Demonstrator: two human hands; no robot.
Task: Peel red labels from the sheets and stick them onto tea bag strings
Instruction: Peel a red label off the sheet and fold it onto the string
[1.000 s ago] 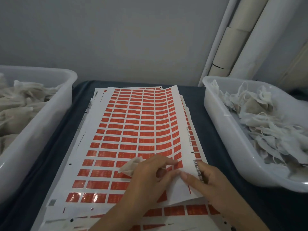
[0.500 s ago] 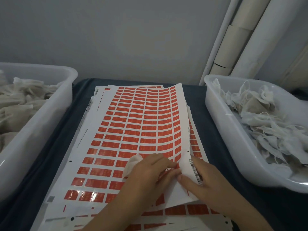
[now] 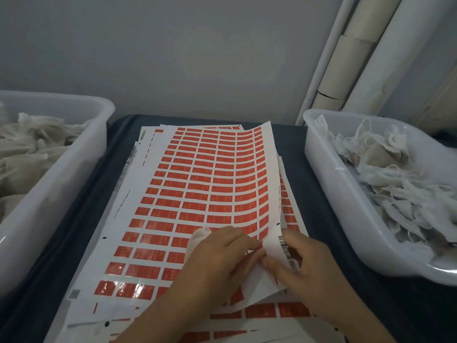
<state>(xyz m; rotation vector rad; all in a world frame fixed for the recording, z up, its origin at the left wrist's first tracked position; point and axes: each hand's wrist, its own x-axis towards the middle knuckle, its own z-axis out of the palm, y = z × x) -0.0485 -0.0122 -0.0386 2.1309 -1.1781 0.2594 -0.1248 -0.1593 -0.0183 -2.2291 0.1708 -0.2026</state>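
Observation:
The top label sheet (image 3: 197, 184), white with rows of red labels, lies on a stack of similar sheets (image 3: 267, 311) on the dark table. Its right edge curls upward. My right hand (image 3: 306, 271) pinches that raised edge beside the barcode strip. My left hand (image 3: 217, 263) lies on the sheet with a white tea bag (image 3: 199, 240) tucked under its fingers, only one end sticking out. The left fingertips meet the sheet at the bend, against a red label by the right thumb. I cannot tell whether a label is lifted.
A white tub (image 3: 81, 154) of tea bags stands at the left, and another white tub (image 3: 329, 174) of tea bags with loose strings at the right. Dark cloth covers the table (image 3: 118, 134). Pale pipes (image 3: 351, 60) run up the wall at the back right.
The sheet's right edge has curled up higher under my right hand. Both hands stay at the same spot, fingertips closing together at the bend.

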